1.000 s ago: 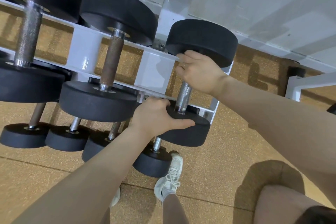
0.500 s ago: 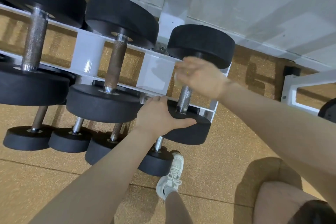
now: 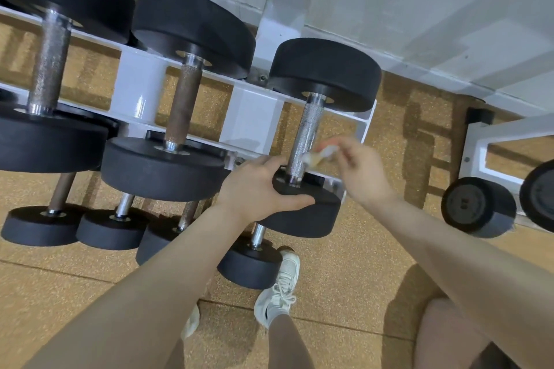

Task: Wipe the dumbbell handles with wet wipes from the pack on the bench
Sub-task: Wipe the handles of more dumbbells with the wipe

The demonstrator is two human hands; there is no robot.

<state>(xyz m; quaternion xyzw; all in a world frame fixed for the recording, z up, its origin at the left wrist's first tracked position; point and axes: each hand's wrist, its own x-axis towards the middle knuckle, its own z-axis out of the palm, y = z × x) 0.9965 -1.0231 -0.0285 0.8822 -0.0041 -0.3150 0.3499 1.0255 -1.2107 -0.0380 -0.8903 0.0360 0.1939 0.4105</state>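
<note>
The rightmost dumbbell on the upper rack tier has a knurled silver handle (image 3: 306, 135) between two black heads. My left hand (image 3: 257, 186) grips the near black head (image 3: 302, 207), thumb across its top face. My right hand (image 3: 358, 172) is blurred, just right of the handle's lower end, and pinches a crumpled white wet wipe (image 3: 317, 156) that touches or nearly touches the handle. The wipe pack and the bench are not in view.
The white rack (image 3: 251, 123) also carries a rusty-handled dumbbell (image 3: 183, 108) and a larger dumbbell (image 3: 48, 63) to the left. Several small dumbbells (image 3: 111, 228) sit on the lower tier. Another rack with a dumbbell (image 3: 476, 207) stands right. My shoe (image 3: 278, 287) is on the cork floor.
My right hand has let go of the handle's top, slid down its length and pulled off to the right with the wipe. The handle now shows bare. My left hand stays on the near head.
</note>
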